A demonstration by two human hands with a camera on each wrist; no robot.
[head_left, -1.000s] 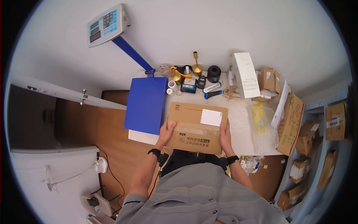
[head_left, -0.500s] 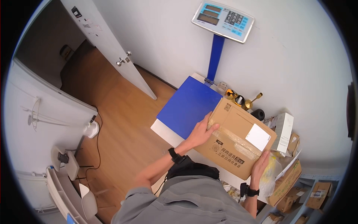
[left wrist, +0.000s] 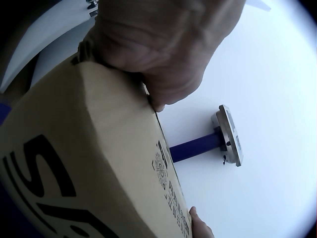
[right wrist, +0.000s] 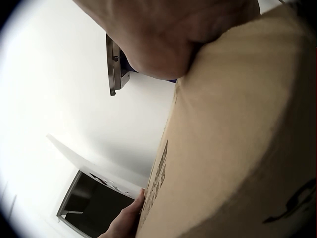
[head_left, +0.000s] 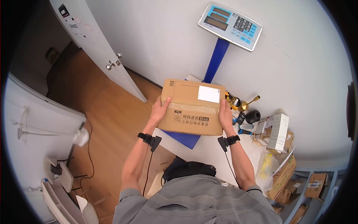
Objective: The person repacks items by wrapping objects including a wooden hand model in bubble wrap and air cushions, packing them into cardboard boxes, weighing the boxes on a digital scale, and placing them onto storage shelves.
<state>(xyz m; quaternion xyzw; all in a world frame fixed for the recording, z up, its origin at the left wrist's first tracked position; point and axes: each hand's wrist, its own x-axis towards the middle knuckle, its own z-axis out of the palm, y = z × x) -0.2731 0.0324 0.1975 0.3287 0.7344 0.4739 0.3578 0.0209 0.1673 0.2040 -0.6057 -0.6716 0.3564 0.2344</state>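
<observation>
A taped cardboard box point(head_left: 192, 118) with a white label is held between both hands, over the blue platform point(head_left: 182, 139) of a scale and hiding most of it. My left hand point(head_left: 159, 112) grips the box's left side, thumb on top; my right hand point(head_left: 226, 116) grips the right side the same way. In the left wrist view the left hand point(left wrist: 163, 44) bends over the edge of the box point(left wrist: 119, 144). The right wrist view shows the right hand point(right wrist: 173, 34) against the box point(right wrist: 223, 124); fingers beneath are hidden.
The scale's display point(head_left: 230, 25) stands on a blue post point(head_left: 216, 59) behind the box. To the right on the white table lie a black roll point(head_left: 253, 116), brass pieces, a white carton point(head_left: 278, 131) and a plastic bag point(head_left: 265, 170). A door point(head_left: 100, 52) is at left.
The view has swung left toward the scale. Both hands have carried the box from in front of the table's middle to over the blue platform, and its tilt in view has levelled.
</observation>
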